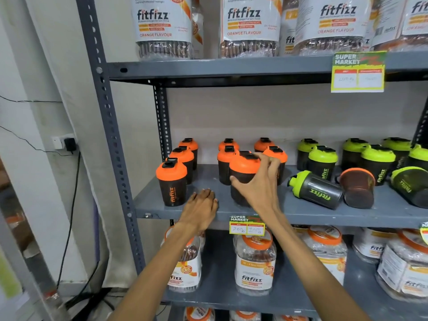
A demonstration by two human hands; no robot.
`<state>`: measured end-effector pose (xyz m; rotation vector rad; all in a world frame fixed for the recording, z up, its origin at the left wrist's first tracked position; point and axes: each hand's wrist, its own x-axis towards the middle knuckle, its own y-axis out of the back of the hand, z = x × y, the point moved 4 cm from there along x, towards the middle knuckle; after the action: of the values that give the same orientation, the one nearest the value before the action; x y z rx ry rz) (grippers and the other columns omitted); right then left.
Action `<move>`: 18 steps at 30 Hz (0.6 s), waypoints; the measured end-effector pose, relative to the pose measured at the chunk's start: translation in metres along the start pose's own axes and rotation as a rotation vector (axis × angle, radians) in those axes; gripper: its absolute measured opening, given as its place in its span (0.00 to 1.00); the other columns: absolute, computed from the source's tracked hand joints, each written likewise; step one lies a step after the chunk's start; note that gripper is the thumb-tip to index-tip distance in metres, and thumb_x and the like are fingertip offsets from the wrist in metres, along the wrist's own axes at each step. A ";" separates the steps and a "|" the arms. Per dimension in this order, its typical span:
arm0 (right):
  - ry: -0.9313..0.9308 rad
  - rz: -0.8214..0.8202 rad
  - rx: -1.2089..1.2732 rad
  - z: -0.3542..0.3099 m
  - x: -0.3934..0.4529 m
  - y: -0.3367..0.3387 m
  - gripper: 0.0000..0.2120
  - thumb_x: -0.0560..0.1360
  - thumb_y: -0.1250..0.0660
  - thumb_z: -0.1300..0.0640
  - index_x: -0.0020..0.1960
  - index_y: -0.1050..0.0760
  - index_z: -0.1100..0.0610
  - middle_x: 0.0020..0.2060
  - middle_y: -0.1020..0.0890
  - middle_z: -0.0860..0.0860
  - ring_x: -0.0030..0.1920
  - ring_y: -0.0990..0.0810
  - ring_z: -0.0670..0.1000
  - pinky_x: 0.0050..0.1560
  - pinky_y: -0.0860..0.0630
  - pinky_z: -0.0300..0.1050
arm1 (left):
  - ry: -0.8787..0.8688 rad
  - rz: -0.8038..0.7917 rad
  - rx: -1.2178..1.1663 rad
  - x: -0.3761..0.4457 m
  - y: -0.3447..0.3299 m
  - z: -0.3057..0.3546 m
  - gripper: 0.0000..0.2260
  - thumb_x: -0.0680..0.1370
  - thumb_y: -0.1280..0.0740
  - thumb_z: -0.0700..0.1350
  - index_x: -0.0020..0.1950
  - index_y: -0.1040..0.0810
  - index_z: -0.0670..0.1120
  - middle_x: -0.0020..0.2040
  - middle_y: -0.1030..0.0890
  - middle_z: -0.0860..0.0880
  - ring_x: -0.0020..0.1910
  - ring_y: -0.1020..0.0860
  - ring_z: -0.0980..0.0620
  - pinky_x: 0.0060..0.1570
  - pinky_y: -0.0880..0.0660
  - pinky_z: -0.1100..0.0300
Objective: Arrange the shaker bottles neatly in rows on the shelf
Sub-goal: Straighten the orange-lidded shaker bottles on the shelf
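Observation:
Orange-lidded black shaker bottles stand in rows on the grey middle shelf (301,212); the front-left one (171,181) is upright. My right hand (259,181) wraps around another upright orange-lidded shaker (243,167) at the shelf front. My left hand (201,207) rests flat on the bare shelf between these two, holding nothing. Green-lidded shakers (323,162) stand in rows to the right. One green-lidded shaker (316,189) lies on its side, an orange-lidded one (357,188) lies beside it, and another green one (411,184) lies at the far right.
Large fitfizz jars (162,26) fill the shelf above, and more jars (254,262) sit on the shelf below. A price tag (246,225) hangs on the shelf edge. The perforated steel upright (111,126) bounds the left side; cables and a wall socket (64,142) lie beyond.

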<state>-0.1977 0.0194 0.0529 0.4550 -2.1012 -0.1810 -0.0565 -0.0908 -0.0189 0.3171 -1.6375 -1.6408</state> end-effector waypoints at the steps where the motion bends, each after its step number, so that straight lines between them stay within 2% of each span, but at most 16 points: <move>1: 0.033 -0.004 -0.019 -0.004 -0.001 -0.005 0.42 0.61 0.20 0.47 0.68 0.37 0.52 0.60 0.37 0.52 0.62 0.29 0.54 0.59 0.32 0.36 | -0.004 -0.010 0.016 0.001 0.001 -0.001 0.19 0.85 0.51 0.48 0.70 0.30 0.42 0.73 0.28 0.43 0.73 0.30 0.44 0.77 0.40 0.46; 5: 0.072 0.003 -0.061 -0.010 -0.003 -0.027 0.43 0.60 0.19 0.48 0.67 0.36 0.56 0.60 0.36 0.56 0.62 0.31 0.54 0.59 0.31 0.38 | -0.014 -0.029 0.027 0.002 -0.001 -0.005 0.22 0.85 0.51 0.49 0.76 0.34 0.42 0.78 0.33 0.42 0.78 0.34 0.46 0.79 0.41 0.47; 14: 0.025 -0.014 -0.089 -0.003 -0.010 -0.053 0.44 0.59 0.18 0.48 0.68 0.35 0.60 0.62 0.32 0.58 0.63 0.31 0.56 0.61 0.25 0.52 | -0.020 0.012 0.086 0.003 -0.006 -0.011 0.23 0.83 0.49 0.49 0.74 0.31 0.41 0.75 0.28 0.42 0.74 0.29 0.46 0.75 0.35 0.48; 16: 0.026 -0.013 -0.086 -0.004 -0.012 -0.052 0.46 0.60 0.18 0.47 0.69 0.36 0.61 0.63 0.33 0.58 0.64 0.32 0.56 0.62 0.26 0.52 | -0.016 0.020 0.078 0.003 -0.007 -0.011 0.23 0.83 0.49 0.49 0.74 0.31 0.41 0.75 0.28 0.43 0.74 0.30 0.46 0.75 0.35 0.48; 18: 0.014 -0.005 -0.075 -0.005 -0.017 -0.048 0.47 0.60 0.19 0.45 0.70 0.37 0.61 0.64 0.34 0.59 0.65 0.33 0.55 0.64 0.29 0.47 | -0.020 0.029 0.076 0.002 -0.006 -0.012 0.23 0.83 0.49 0.49 0.73 0.30 0.41 0.74 0.27 0.42 0.73 0.28 0.46 0.75 0.34 0.48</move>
<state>-0.1734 -0.0181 0.0277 0.4153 -2.0726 -0.2580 -0.0519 -0.1012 -0.0256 0.3148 -1.7144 -1.5672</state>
